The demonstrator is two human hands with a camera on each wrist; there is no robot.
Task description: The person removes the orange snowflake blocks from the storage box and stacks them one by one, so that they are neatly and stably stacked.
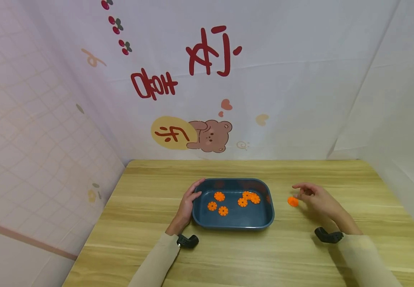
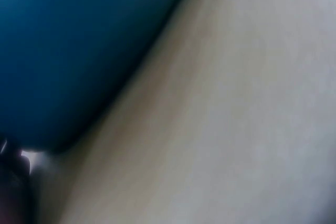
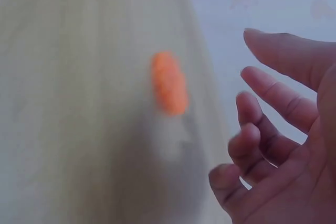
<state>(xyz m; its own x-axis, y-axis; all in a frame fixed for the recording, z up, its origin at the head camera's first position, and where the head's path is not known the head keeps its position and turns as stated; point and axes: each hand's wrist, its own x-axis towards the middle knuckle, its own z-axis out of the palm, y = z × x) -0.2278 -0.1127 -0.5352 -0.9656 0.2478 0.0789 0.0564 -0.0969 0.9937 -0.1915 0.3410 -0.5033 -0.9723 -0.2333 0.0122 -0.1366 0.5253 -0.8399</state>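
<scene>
A dark blue tray (image 1: 233, 223) stands on the table with several orange notched discs (image 1: 223, 211) lying flat inside, in a left and a right cluster. My left hand (image 1: 185, 208) holds the tray's left side, fingers along the wall and over the rim. Its wall (image 2: 79, 51) fills the upper left of the left wrist view, blurred. To the right of the tray, another orange disc (image 1: 293, 201) is on the table. Over it hovers my right hand (image 1: 319, 201), palm facing it and fingers loosely bent. In the right wrist view a gap shows between the fingers and the orange disc (image 3: 170, 83).
The wooden table (image 1: 228, 255) runs back to a white wall sheet (image 1: 300, 99) printed with red characters and a bear. Another sheet (image 1: 49, 119) with a grid pattern closes off the left side. Each wrist carries a black camera strap (image 1: 328, 236).
</scene>
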